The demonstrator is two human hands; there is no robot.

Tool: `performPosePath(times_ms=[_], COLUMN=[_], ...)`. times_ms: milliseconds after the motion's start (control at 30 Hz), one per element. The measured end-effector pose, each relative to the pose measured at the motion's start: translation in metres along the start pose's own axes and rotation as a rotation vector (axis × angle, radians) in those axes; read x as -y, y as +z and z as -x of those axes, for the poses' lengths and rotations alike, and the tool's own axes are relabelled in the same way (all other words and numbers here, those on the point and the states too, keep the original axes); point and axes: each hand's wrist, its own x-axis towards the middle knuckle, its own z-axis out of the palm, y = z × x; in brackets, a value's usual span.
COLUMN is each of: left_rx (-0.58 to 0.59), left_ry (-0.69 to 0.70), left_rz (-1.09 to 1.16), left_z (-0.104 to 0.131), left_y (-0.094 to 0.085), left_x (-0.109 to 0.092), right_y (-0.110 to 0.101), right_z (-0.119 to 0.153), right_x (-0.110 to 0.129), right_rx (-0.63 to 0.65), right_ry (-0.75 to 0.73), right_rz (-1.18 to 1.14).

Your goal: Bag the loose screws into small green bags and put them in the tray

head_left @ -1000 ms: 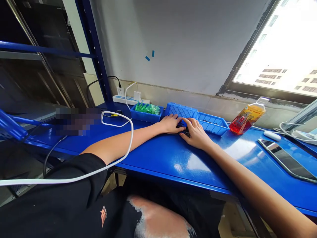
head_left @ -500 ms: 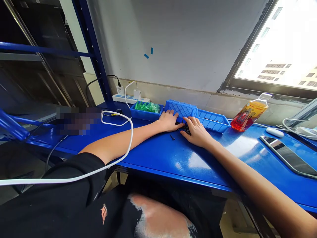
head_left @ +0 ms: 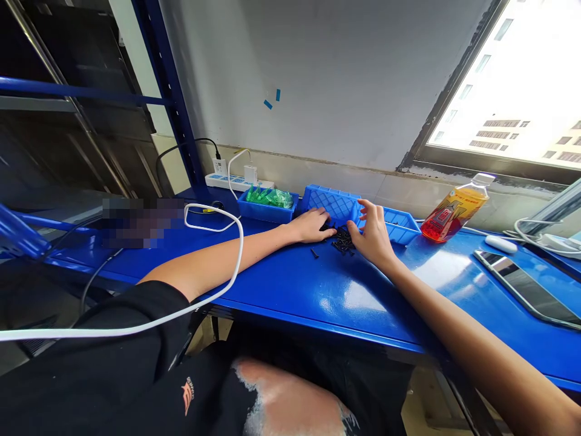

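While the left hand lies low at the left edge of the pile of black screws, palm down with its fingers spread and its thumb reaching toward the heap, the right hand is at the pile's right side, thumb and fingers parted and loosely bent. Neither is closed around anything that shows; whether a screw sits beneath the left fingers I cannot tell, since they cover part of that spot. The pile rests on the blue worktop, and one loose screw lies apart from it, to its left and nearer to the person.

Just behind the pile is a blue bin with a latticed face. Left of the pile and farther back, a second blue bin holds glossy green pieces, with a white power strip behind. Right of the pile, past the right hand, comes a ribbed blue bin, its contents partly hidden. Farther right of the pile are a capped bottle with red and yellow on it, a small white rounded object and a phone. Well left of the pile, a white cable crosses in front of the left arm.
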Motion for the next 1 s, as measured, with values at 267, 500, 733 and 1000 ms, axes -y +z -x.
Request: performPosePath(times_ms=[267, 500, 733, 1000], left_rx=[-0.099, -0.090, -0.122, 0.006], left_ry=[0.228, -0.072, -0.125, -0.103], left_rz=[0.072, -0.093, -0.117, 0.033], left_z=[0.005, 0.005, 0.007, 0.004], left_y=[-0.002, 0.001, -0.001, 0.003], left_x=[-0.001, -0.007, -0.010, -0.004], right_y=[-0.006, -0.004, -0.005, -0.008], right_z=[-0.011, -0.015, -0.007, -0.009], right_x=[0.006, 0.008, -0.003, -0.003], right_rx=[0.094, 0.138, 0.181, 0.046], right_ry=[0.336, 0.229, -0.048, 0.006], right_rz=[-0.073, 0.013, -0.012, -0.058])
